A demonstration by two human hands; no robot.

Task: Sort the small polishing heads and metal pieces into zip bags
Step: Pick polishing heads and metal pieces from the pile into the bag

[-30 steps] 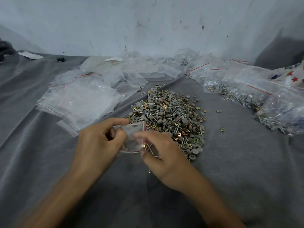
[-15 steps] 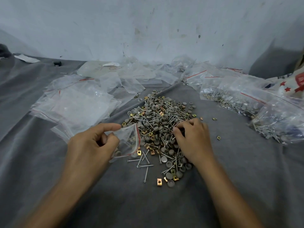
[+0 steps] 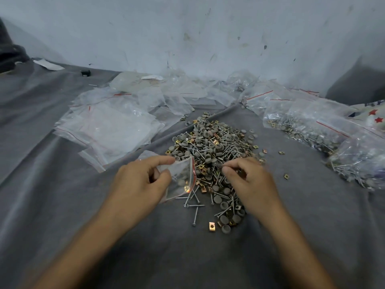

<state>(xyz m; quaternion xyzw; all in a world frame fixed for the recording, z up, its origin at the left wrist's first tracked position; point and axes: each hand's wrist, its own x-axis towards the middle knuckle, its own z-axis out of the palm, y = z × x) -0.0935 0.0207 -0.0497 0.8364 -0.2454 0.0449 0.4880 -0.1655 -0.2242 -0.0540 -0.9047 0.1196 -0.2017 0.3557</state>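
Your right hand has curled onto the pile mid-cloth, pinching a metal piece; left hand still grips the zip bag.

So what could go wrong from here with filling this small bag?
1. The left hand pinches the small zip bag by one side, with the mouth turned sideways toward the pile. Anything inside could slide out.
2. The right hand digs into tangled parts, so a pinch may drag extras along.
3. Its wrist could sweep the stray gold square piece away.
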